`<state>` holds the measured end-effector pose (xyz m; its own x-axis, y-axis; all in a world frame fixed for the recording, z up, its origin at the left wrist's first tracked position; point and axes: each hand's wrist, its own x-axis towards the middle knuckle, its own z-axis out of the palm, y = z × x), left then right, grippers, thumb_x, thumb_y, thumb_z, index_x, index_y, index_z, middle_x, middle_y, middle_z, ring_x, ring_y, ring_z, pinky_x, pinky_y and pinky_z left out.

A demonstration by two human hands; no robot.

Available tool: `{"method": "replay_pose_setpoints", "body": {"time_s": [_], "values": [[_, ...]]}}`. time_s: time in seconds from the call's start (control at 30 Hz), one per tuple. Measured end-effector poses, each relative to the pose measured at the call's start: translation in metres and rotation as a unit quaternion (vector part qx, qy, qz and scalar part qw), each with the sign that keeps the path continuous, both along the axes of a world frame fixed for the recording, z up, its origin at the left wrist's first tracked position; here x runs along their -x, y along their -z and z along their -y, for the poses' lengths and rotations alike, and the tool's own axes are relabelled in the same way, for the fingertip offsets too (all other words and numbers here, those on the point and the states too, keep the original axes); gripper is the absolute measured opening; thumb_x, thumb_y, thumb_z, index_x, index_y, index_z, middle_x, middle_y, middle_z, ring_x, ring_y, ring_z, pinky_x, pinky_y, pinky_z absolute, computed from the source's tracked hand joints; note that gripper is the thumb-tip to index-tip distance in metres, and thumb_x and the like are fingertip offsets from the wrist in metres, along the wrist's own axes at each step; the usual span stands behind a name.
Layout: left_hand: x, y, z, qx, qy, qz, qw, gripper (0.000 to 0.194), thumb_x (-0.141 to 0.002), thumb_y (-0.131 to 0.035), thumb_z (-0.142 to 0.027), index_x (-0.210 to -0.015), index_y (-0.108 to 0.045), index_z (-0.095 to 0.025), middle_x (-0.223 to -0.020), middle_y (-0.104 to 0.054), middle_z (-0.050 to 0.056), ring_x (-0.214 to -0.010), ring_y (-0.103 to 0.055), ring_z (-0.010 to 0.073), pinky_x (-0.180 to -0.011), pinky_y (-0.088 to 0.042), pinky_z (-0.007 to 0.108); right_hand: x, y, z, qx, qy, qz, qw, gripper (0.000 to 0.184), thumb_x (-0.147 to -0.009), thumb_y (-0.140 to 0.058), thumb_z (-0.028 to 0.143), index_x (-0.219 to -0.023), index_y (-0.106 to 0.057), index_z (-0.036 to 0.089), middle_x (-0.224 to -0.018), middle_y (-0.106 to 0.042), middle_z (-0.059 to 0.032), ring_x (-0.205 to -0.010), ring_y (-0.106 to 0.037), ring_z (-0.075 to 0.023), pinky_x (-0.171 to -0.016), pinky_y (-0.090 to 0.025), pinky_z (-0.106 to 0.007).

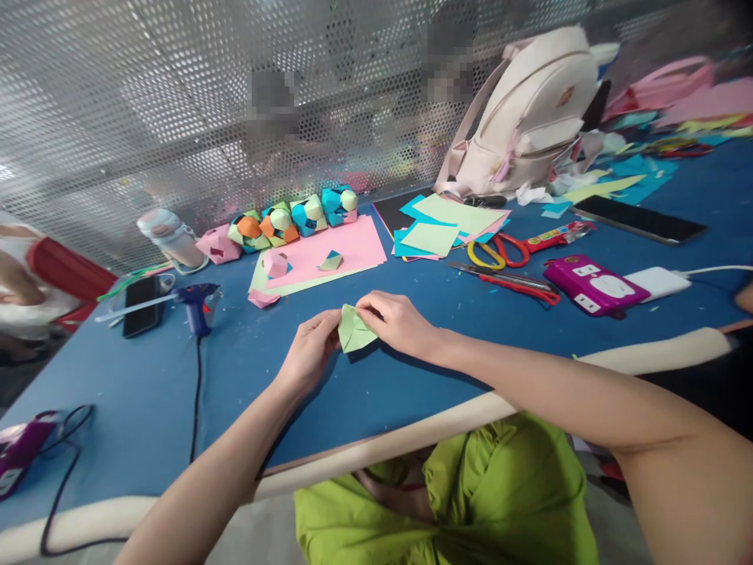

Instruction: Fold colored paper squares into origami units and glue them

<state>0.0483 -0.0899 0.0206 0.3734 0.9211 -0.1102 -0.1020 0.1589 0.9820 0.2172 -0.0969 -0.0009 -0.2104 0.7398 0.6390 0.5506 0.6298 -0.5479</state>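
Between my two hands, just above the blue table, is a small folded piece of light green paper [355,333]. My left hand [313,345] pinches its left edge. The fingers of my right hand [395,320] are closed on its upper right side. Creases run across the paper. Beyond it lie larger pink sheets [353,247], with a small pink-and-white folded piece [276,265] and a small blue-and-cream folded piece [331,260] on top. Several finished-looking folded paper balls [280,225] in orange, green, blue and pink stand in a row behind.
A blue glue gun [198,306] with a cord is at left, near a phone [142,304] and a bottle [170,238]. Scissors [506,281], a purple power strip [595,284], a second phone [638,218] and a backpack [529,118] lie to the right. A padded edge [400,443] fronts the table.
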Motion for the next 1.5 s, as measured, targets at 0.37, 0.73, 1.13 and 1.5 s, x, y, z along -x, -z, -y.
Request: {"method": "replay_pose_setpoints", "body": {"time_s": [0.37, 0.73, 1.13, 1.5], "values": [[0.001, -0.002, -0.004, 0.037, 0.017, 0.03, 0.999, 0.03, -0.069, -0.075, -0.037, -0.083, -0.072, -0.011, -0.069, -0.064, 0.004, -0.06, -0.052, 0.012, -0.057, -0.04, 0.024, -0.001, -0.001, 0.001, -0.013, -0.014, -0.014, 1.0, 0.017, -0.092, -0.044, 0.018, -0.078, -0.053, 0.019, -0.075, -0.061, -0.003, -0.069, -0.055, -0.0133, -0.066, -0.041, -0.025], [0.004, 0.0, -0.005, 0.028, 0.019, 0.022, 0.999, 0.028, -0.069, -0.075, -0.037, -0.081, -0.073, -0.012, -0.07, -0.066, 0.004, -0.062, -0.054, 0.0124, -0.06, -0.042, 0.024, -0.001, -0.001, 0.001, -0.02, -0.022, -0.013, 0.999, 0.017, -0.092, -0.045, 0.017, -0.078, -0.053, 0.019, -0.075, -0.06, -0.0032, -0.069, -0.055, -0.0131, -0.066, -0.042, -0.024], [0.006, 0.003, -0.002, -0.084, -0.033, -0.118, 0.989, 0.03, -0.074, -0.067, -0.041, -0.081, -0.072, -0.012, -0.064, -0.058, 0.0, -0.058, -0.045, 0.0104, -0.055, -0.034, 0.023, 0.0, 0.0, 0.002, -0.024, -0.025, -0.008, 0.999, 0.016, -0.091, -0.046, 0.016, -0.077, -0.054, 0.018, -0.072, -0.059, -0.0021, -0.066, -0.053, -0.0118, -0.064, -0.04, -0.023], [0.0, 0.001, 0.005, -0.198, -0.098, -0.222, 0.95, 0.028, -0.078, -0.056, -0.038, -0.071, -0.067, -0.014, -0.06, -0.054, -0.002, -0.058, -0.041, 0.0109, -0.055, -0.034, 0.023, 0.003, 0.001, 0.002, -0.03, -0.012, 0.0, 0.999, 0.017, -0.092, -0.047, 0.017, -0.077, -0.054, 0.017, -0.072, -0.058, -0.0022, -0.066, -0.053, -0.0121, -0.063, -0.039, -0.023]]}}
